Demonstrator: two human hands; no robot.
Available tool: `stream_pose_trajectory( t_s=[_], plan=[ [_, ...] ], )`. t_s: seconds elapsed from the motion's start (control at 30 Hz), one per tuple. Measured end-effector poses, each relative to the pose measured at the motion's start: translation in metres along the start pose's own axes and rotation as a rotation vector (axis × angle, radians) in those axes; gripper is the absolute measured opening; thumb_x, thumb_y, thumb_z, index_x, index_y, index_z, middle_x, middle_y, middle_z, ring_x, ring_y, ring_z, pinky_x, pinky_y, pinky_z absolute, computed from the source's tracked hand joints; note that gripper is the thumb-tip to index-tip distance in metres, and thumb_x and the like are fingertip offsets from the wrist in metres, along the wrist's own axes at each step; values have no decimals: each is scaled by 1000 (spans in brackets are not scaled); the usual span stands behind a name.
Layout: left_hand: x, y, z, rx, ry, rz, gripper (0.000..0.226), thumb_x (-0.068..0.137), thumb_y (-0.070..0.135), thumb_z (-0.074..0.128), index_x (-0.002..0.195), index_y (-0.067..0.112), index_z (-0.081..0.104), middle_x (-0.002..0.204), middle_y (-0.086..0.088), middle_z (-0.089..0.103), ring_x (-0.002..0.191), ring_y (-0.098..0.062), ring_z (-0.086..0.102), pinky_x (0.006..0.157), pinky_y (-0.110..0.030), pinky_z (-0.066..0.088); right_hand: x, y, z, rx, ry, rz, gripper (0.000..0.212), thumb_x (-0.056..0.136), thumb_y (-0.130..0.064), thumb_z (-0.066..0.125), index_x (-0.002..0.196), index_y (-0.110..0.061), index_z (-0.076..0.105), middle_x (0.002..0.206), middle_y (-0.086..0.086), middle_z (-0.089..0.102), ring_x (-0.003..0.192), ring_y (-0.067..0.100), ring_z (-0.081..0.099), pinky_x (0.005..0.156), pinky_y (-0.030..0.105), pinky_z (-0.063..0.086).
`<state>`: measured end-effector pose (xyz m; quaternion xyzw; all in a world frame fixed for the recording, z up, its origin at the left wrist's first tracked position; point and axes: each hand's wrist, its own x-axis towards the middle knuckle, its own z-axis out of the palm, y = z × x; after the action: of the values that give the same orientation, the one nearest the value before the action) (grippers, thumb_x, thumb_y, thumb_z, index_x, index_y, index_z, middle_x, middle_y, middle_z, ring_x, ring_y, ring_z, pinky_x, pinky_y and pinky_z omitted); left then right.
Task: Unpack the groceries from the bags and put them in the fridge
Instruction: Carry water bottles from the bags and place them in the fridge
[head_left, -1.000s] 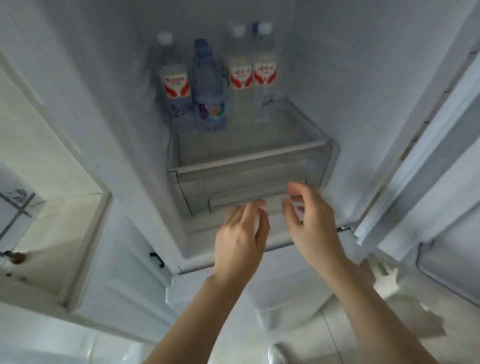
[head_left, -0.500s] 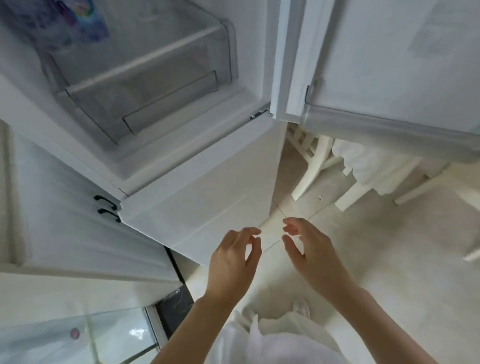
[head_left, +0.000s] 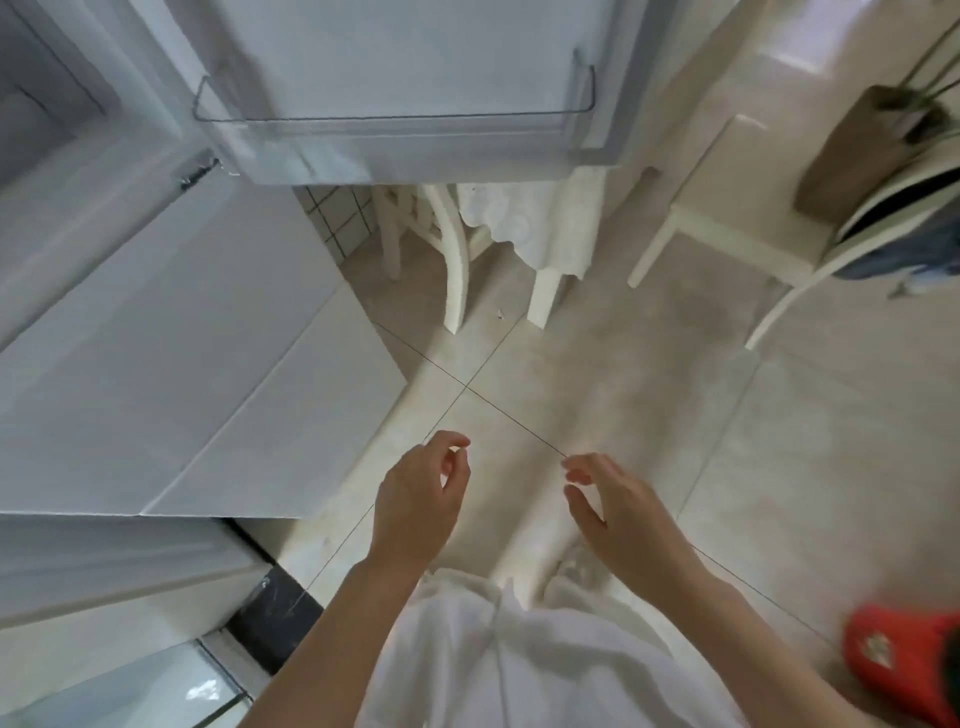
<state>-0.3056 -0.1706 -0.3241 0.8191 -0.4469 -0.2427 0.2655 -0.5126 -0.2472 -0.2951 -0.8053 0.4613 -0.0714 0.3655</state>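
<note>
- Both our hands, left hand (head_left: 418, 506) and right hand (head_left: 621, 512), hang loose and empty over the floor.
- We've swung away from the fridge (head_left: 171, 332); its door shelf (head_left: 395, 111) sits beyond our hands.
- Red bag (head_left: 906, 667), right of the fridge, looks next.

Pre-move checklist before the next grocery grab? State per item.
1. Left hand free: ok, fingers loosely curled, nothing held.
2. Right hand free: ok, relaxed, nothing held.
3. Fridge door open: ok, its door shelf shows nothing in it.
4. Floor ahead walkable: ok, bare tiles between hands and white chair.
5. Next bag located: cannot tell; a red item at lower right is blurred, a brown paper bag sits on a chair at upper right.
</note>
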Motion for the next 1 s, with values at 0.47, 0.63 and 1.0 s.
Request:
stream_pose_trajectory(
  t_s=[0.47, 0.63, 1.0],
  plan=[
    [49, 184, 156, 96, -331, 140, 16, 93, 26, 51, 102, 28, 63, 70, 15, 60, 72, -12, 60, 68, -31, 51, 9, 185, -148, 2, 154, 198, 24, 93, -18, 56, 117, -17, 57, 99, -8, 62, 89, 16, 63, 80, 36, 52],
    [103, 214, 171, 148, -348, 158, 15, 93, 27, 51, 102, 28, 63, 70, 17, 56, 74, -12, 60, 68, -30, 49, 55, 207, -179, 16, 165, 212, 24, 92, -17, 58, 116, -14, 59, 98, -7, 62, 91, 16, 63, 81, 34, 51],
    [296, 295, 193, 139, -387, 212, 18, 93, 25, 50, 105, 26, 63, 81, 12, 64, 80, -15, 63, 74, -34, 52, 235, 223, -261, -55, 63, 145, 28, 97, -22, 50, 123, -13, 55, 113, 0, 63, 103, 17, 60, 88, 27, 46]
  ],
)
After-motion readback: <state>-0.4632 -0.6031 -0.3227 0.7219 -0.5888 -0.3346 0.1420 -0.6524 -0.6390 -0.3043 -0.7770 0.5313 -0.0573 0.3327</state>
